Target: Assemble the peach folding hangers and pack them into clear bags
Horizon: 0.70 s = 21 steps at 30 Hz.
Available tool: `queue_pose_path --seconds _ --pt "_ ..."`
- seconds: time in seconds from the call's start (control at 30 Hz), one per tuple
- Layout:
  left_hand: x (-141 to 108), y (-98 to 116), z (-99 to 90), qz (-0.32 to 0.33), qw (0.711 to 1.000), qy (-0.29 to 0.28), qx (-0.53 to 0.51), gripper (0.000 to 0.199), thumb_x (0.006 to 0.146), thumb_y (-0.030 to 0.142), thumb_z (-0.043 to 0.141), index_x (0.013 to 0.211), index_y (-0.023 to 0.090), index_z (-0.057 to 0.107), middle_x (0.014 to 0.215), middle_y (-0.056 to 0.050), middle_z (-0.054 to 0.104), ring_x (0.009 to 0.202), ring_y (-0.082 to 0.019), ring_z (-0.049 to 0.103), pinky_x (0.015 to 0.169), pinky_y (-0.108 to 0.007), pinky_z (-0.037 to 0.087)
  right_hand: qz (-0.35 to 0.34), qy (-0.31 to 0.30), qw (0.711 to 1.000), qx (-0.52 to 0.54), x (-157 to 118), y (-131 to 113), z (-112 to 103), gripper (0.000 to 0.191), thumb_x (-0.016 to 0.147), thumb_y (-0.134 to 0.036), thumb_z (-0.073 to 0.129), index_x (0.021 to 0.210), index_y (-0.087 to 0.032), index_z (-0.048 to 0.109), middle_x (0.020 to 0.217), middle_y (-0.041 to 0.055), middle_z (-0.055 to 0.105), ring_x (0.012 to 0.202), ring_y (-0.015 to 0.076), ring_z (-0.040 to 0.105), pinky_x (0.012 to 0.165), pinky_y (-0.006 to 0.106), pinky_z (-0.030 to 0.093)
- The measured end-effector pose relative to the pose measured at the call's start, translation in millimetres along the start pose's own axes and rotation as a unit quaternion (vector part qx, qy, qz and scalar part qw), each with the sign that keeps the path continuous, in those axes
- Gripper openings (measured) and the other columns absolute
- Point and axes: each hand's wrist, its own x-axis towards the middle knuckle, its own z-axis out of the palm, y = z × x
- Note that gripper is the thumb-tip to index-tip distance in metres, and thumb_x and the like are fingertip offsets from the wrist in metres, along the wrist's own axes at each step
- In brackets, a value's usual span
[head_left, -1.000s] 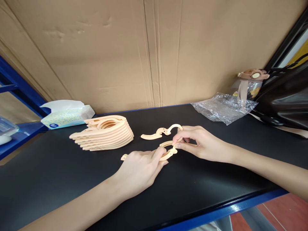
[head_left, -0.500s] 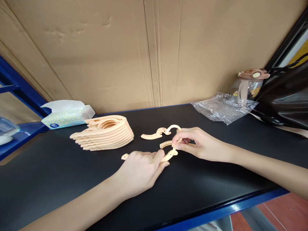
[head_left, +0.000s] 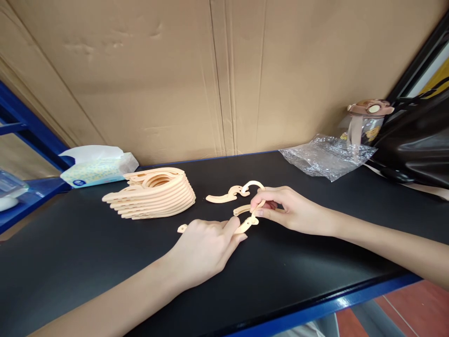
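Note:
My left hand (head_left: 206, 248) is closed around a peach-coloured plastic hanger arm (head_left: 242, 228), whose far end pokes out past the knuckles. My right hand (head_left: 298, 215) pinches the curved hanger hook (head_left: 253, 183) between thumb and fingers. The hook's lower end meets the arm near the left fingertips; whether the two are joined I cannot tell. Just behind the hands lie a loose wavy hanger piece (head_left: 221, 199) with small holes and a short curved piece (head_left: 242, 210), partly hidden by the right fingers. To the left sits a neat stack of folded hangers (head_left: 157, 199) in the same colour.
A tissue pack (head_left: 98, 173) stands at the back left. At the back right lie a crumpled clear plastic bag (head_left: 326, 157), a strapped water bottle (head_left: 370, 124) and a black bag (head_left: 417, 140). Cardboard (head_left: 168, 84) walls off the back of the black table (head_left: 287, 276).
Hardly anything differs. Both hands keep the same grip and place, with at most a tiny shift of the hanger parts.

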Motion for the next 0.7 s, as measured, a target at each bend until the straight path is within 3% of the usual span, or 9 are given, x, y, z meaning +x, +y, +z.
queue_pose_path --seconds 0.5,0.7 --pt "0.0 -0.2 -1.7 -0.025 0.999 -0.037 -0.019 0.024 0.099 0.031 0.029 0.088 0.018 0.046 0.061 0.001 0.062 0.049 -0.017 0.058 0.043 -0.025 0.015 0.019 0.021 0.999 0.022 -2.6 2.0 8.1 0.018 0.093 -0.032 0.05 0.084 -0.019 0.059 0.063 -0.0052 0.046 0.055 0.0078 0.037 0.052 0.021 0.031" --pt "1.2 -1.5 -4.9 -0.043 0.992 -0.047 -0.108 0.027 0.099 0.035 0.028 0.093 0.019 0.05 0.06 0.002 0.06 0.048 -0.016 0.055 0.046 -0.025 0.021 -0.014 0.015 1.0 0.016 -2.0 -3.1 9.8 0.015 0.094 -0.028 0.05 0.087 -0.018 0.059 0.066 -0.005 0.051 0.057 0.0074 0.042 0.054 0.02 0.034"
